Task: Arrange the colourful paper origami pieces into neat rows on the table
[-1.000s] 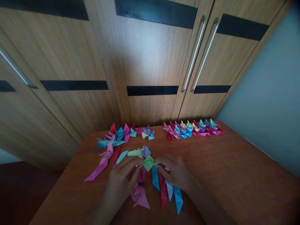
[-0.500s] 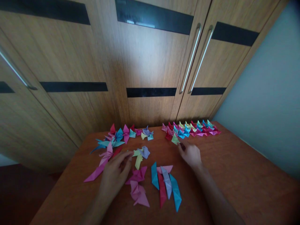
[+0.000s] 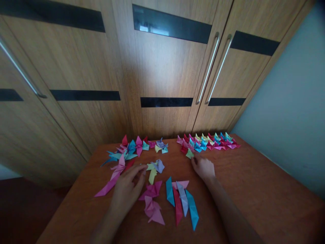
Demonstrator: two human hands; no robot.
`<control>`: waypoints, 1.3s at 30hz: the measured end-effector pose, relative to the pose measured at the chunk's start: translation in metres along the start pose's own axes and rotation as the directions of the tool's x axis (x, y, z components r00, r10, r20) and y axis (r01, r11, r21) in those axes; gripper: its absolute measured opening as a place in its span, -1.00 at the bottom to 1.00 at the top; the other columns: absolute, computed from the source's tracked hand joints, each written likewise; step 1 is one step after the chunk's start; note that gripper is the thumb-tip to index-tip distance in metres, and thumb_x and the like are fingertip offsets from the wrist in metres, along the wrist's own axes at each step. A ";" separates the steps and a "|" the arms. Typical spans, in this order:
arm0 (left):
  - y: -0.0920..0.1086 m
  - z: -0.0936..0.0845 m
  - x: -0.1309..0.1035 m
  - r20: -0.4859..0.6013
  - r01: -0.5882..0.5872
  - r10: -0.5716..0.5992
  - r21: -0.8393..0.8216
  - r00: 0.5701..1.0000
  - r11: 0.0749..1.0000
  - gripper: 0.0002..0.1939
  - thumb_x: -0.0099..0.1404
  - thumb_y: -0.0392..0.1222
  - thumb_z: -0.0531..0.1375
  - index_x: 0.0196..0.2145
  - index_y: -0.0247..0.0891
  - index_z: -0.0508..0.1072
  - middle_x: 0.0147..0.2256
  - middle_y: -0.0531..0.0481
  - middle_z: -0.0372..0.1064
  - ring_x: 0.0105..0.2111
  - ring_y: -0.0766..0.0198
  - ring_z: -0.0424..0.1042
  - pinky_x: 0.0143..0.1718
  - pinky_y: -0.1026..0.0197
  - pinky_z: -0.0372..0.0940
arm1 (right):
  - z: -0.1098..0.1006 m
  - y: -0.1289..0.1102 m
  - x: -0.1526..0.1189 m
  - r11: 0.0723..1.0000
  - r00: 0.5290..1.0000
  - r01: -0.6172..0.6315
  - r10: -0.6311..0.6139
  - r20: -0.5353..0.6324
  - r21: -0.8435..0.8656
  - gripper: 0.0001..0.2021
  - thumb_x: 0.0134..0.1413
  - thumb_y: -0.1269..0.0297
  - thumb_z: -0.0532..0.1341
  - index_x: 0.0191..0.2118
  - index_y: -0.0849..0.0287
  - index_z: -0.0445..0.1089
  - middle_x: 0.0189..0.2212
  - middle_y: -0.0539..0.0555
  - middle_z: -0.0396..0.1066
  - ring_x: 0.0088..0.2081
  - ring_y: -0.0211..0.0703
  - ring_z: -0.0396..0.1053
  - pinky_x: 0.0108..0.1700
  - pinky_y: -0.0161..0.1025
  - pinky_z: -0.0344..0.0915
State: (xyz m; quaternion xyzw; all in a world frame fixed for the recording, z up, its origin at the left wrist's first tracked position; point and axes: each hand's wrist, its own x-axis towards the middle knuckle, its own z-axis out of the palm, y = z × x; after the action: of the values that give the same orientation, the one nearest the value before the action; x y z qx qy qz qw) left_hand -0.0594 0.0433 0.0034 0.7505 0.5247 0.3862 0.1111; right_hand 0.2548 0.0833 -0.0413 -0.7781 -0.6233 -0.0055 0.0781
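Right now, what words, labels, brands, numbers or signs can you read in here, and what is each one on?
None: I can read no text anywhere.
Green folded paper by the right hand: no lettering visible.
Blue folded strip on the table: none visible.
Wooden cabinet: none visible; the pale patch on its black upper panel looks like a reflection.
Any tiny print would be too small to tell.

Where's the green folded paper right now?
In the head view, the green folded paper sits right of centre on the table, by the right hand's fingertips, near the left end of the folded-paper rows.
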 end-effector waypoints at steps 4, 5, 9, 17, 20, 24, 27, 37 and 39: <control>0.000 -0.001 -0.001 0.011 0.003 -0.003 -0.011 1.000 1.000 -0.77 0.28 -0.12 0.09 -0.17 -0.17 0.47 -0.17 -0.02 0.52 -0.17 0.17 0.48 -0.15 0.16 0.38 | 0.000 -0.001 0.001 1.000 1.000 -0.005 0.005 0.005 0.002 -0.67 0.25 0.10 -0.05 -0.10 0.08 0.39 -0.24 0.13 0.48 -0.25 -0.05 0.46 -0.30 -0.26 0.22; 0.000 -0.001 -0.001 0.016 0.008 -0.007 -0.010 1.000 1.000 -0.77 0.28 -0.12 0.09 -0.17 -0.17 0.47 -0.17 -0.02 0.51 -0.17 0.17 0.48 -0.15 0.16 0.38 | 0.000 -0.001 0.001 1.000 1.000 -0.004 0.004 0.006 0.006 -0.67 0.25 0.10 -0.05 -0.10 0.07 0.38 -0.24 0.14 0.48 -0.25 -0.05 0.46 -0.30 -0.26 0.21; 0.000 -0.001 -0.001 0.026 0.016 -0.016 -0.004 1.000 1.000 -0.78 0.29 -0.11 0.09 -0.18 -0.16 0.48 -0.16 -0.01 0.51 -0.15 0.17 0.47 -0.12 0.14 0.36 | 0.000 0.000 0.001 1.000 1.000 -0.008 0.008 0.022 0.021 -0.67 0.25 0.08 -0.04 -0.10 0.06 0.39 -0.25 0.14 0.48 -0.25 -0.05 0.45 -0.31 -0.26 0.21; -0.001 -0.001 0.000 0.045 0.035 -0.036 0.014 0.998 0.999 -0.77 0.29 -0.10 0.08 -0.19 -0.16 0.48 -0.17 -0.02 0.52 -0.17 0.16 0.47 -0.15 0.13 0.38 | -0.001 0.002 0.002 0.999 1.000 -0.011 0.010 0.022 0.039 -0.70 0.23 0.10 -0.01 -0.15 0.06 0.41 -0.25 0.13 0.48 -0.25 -0.05 0.45 -0.32 -0.28 0.19; -0.004 -0.001 0.001 0.046 0.034 -0.035 0.031 0.998 0.999 -0.76 0.29 -0.10 0.08 -0.18 -0.16 0.47 -0.17 -0.02 0.51 -0.17 0.15 0.47 -0.15 0.12 0.37 | 0.001 0.004 0.000 0.998 0.999 -0.001 -0.002 0.044 0.057 -0.69 0.23 0.09 -0.01 -0.21 0.08 0.42 -0.28 0.12 0.49 -0.26 -0.08 0.44 -0.34 -0.30 0.15; -0.016 -0.007 0.003 0.009 0.032 -0.032 0.059 0.999 0.998 -0.75 0.28 -0.08 0.08 -0.15 -0.15 0.46 -0.17 -0.02 0.50 -0.19 0.16 0.48 -0.14 0.13 0.36 | 0.002 0.001 -0.008 0.985 0.989 0.106 -0.119 0.093 0.137 -0.70 0.22 0.10 0.01 -0.32 0.09 0.42 -0.36 0.07 0.49 -0.30 -0.14 0.43 -0.38 -0.33 0.09; -0.025 -0.013 0.010 -0.029 0.051 -0.048 0.105 0.998 0.993 -0.73 0.27 -0.06 0.08 -0.12 -0.13 0.43 -0.13 -0.02 0.47 -0.18 0.15 0.47 -0.13 0.12 0.35 | 0.002 -0.009 -0.014 0.956 0.967 0.210 -0.234 0.101 0.206 -0.73 0.22 0.14 0.03 -0.38 0.11 0.40 -0.38 0.03 0.48 -0.33 -0.20 0.40 -0.39 -0.34 0.05; -0.004 0.055 0.116 0.282 -0.122 0.036 0.292 0.959 0.949 -0.41 0.16 0.02 0.19 0.12 -0.19 0.24 0.15 -0.17 0.17 0.16 0.02 0.16 0.14 0.02 0.08 | 0.007 -0.028 -0.020 0.896 0.935 0.306 -0.346 0.075 0.323 -0.76 0.20 0.20 0.07 -0.42 0.13 0.36 -0.43 -0.01 0.45 -0.35 -0.25 0.35 -0.37 -0.37 0.02; -0.006 0.075 0.134 0.347 -0.115 0.002 0.305 0.938 0.946 -0.30 0.05 0.11 0.26 0.11 -0.19 0.26 0.18 -0.23 0.14 0.16 -0.10 0.14 0.12 -0.08 0.06 | 0.007 -0.027 -0.020 0.893 0.935 0.304 -0.347 0.075 0.333 -0.76 0.21 0.20 0.06 -0.42 0.13 0.37 -0.44 -0.01 0.44 -0.36 -0.26 0.35 -0.37 -0.37 0.02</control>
State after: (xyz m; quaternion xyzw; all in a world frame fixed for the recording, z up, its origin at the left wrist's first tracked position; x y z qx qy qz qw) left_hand 0.0090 0.1812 0.0113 0.8295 0.5303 0.1626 0.0658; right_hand 0.2236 0.0703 -0.0471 -0.6385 -0.7414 0.1331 0.1580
